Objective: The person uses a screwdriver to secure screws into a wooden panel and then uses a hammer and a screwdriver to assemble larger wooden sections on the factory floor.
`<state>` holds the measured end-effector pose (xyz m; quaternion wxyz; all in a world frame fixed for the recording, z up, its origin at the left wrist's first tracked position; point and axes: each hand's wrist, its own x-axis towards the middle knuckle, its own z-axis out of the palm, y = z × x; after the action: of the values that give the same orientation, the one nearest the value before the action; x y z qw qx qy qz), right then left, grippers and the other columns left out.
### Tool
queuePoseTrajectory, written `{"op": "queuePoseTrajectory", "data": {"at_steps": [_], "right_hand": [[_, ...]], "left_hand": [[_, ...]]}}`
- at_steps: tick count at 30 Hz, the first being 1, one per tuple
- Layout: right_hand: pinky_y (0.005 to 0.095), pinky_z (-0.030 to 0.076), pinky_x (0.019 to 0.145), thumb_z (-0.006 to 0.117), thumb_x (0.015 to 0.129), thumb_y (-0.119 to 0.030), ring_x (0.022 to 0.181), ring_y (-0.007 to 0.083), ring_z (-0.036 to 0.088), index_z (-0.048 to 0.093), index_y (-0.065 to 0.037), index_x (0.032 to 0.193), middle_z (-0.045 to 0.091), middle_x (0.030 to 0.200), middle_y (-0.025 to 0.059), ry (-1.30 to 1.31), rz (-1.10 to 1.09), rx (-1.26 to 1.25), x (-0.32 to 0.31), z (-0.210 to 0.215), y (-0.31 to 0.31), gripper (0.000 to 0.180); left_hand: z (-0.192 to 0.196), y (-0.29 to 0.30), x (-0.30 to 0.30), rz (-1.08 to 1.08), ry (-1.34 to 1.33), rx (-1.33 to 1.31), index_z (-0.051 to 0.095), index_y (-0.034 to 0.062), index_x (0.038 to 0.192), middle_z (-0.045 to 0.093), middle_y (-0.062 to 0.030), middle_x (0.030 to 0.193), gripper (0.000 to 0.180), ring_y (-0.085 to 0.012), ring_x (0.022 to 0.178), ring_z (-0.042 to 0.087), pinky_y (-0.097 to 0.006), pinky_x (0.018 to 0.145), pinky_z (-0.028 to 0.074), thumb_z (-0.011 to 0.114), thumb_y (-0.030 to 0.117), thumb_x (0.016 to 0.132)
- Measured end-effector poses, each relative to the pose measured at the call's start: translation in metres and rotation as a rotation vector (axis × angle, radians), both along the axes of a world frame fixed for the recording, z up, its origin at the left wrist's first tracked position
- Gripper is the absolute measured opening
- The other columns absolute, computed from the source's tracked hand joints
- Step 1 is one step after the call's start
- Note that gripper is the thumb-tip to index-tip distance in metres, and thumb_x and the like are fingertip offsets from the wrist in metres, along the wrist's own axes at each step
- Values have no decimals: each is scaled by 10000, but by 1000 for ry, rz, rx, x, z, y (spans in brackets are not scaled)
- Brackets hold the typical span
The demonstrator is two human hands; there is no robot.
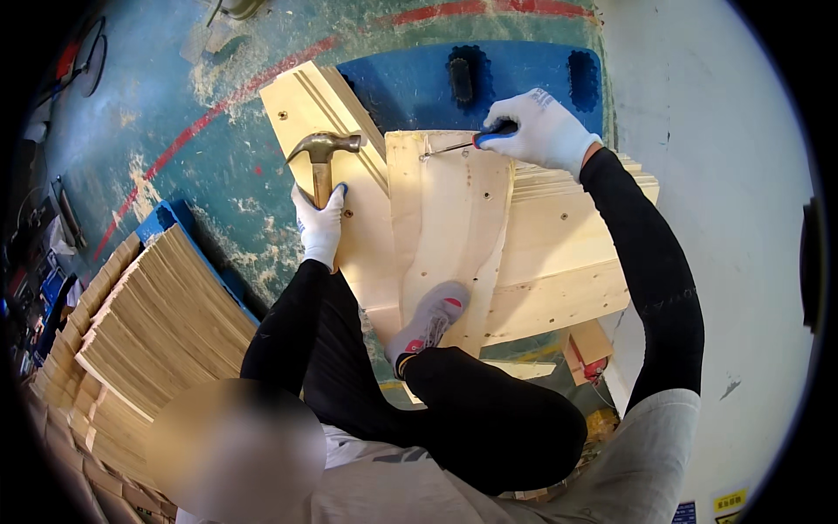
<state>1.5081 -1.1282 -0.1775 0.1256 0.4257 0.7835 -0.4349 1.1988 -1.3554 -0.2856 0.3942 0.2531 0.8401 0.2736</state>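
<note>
Gloved in white, my left hand [319, 225] is closed around the wooden handle of a claw hammer [321, 150]. The hammer's metal head points away from me, above a pale wooden board. My right hand [541, 131], also gloved, grips the blue-and-red handle of a screwdriver [454, 147]. Its thin shaft slopes left, and the tip meets or nearly meets the far end of a pale plywood sheet [449, 210]. A small light spot is at the tip, too small to make out. My grey shoe [434, 314] rests on the near part of the sheet.
Stacked boards [567, 218] with knots lie under and beside the sheet, on a blue plastic pallet [393, 74]. Another tall stack of thin wood sheets [166, 323] stands at the left. A white wall [698, 157] runs along the right. The green floor [209, 52] carries a red line.
</note>
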Motion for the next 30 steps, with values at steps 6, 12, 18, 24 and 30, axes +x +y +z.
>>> {"op": "queuePoseTrajectory", "data": {"at_steps": [6,12,18,24,30], "right_hand": [[297,542,757,819,799,-248,784,226,710,743,-6,934,751,884,149,83,-44,-43,21,-33,29,288],[395,549,835,739,861,-442,933,345,703,747,-106,1058,740,975,173,-23,136,92,1,-6,6,389],[434,538,902,548,949,-325,1009,356,693,713,-80,1136,735,1017,201,-135,170,-12,-36,39,-28,349],[448,530,894,514,968,-249,1017,395,675,542,-41,1319,689,1125,253,-218,-49,-143,-45,53,-112,409],[452,544,850,575,932,-207,948,400,683,617,-57,1295,708,1052,220,-126,-300,-159,-42,92,-111,394]], "left_hand": [[2,2,1,5,8,-10,385,-19,1473,618,-173,1278,802,-251,1094,626,-353,955,499,832,233,857],[-11,-9,-5,-38,11,98,410,-17,1468,615,-194,1311,813,-303,1198,603,-393,1011,467,836,279,841],[-32,-18,-11,-117,163,62,408,-14,1472,604,-220,1353,883,-367,1249,593,-421,1028,467,845,380,814],[-39,-22,-12,-95,167,68,399,-19,1480,593,-249,1340,919,-400,1250,579,-427,1042,456,857,387,794],[-9,-9,-12,-85,78,47,428,-52,1448,578,-269,1338,883,-405,1252,563,-435,1050,446,861,343,788]]}}
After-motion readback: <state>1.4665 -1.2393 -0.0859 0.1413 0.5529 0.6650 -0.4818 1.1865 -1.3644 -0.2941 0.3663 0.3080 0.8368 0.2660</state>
